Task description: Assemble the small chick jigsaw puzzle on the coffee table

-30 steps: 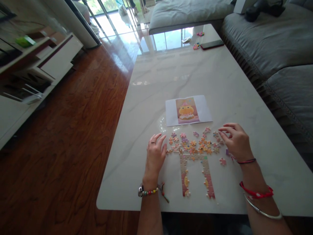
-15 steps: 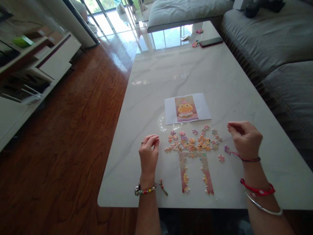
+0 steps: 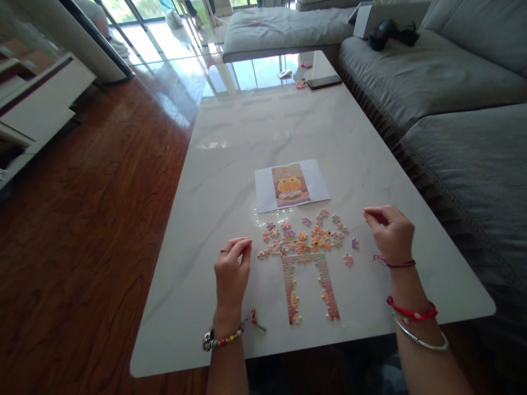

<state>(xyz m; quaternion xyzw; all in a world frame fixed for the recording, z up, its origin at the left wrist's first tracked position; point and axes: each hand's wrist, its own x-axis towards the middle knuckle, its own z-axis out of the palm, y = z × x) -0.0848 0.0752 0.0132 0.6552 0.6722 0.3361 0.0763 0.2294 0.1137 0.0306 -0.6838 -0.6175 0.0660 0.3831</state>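
Both hands have drawn back from the loose puzzle pieces (image 3: 307,238). Left hand (image 3: 231,272) hovers left of them, fingers curled, holding nothing visible. Right hand (image 3: 390,232) sits right, fingertips pinched; whether on a piece, I cannot tell. Two joined pink-cream strips (image 3: 308,285) lie nearer, one reference picture (image 3: 291,185) farther on the marble table (image 3: 288,126).

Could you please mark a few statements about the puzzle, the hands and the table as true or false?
1. The reference picture lies beyond the loose puzzle pieces. True.
2. The left hand rests on the joined frame. False: it lies to the frame's left, apart from it.
3. The right hand is right of the pieces. True.
4. The phone lies beside the picture. False: it lies at the table's far end.
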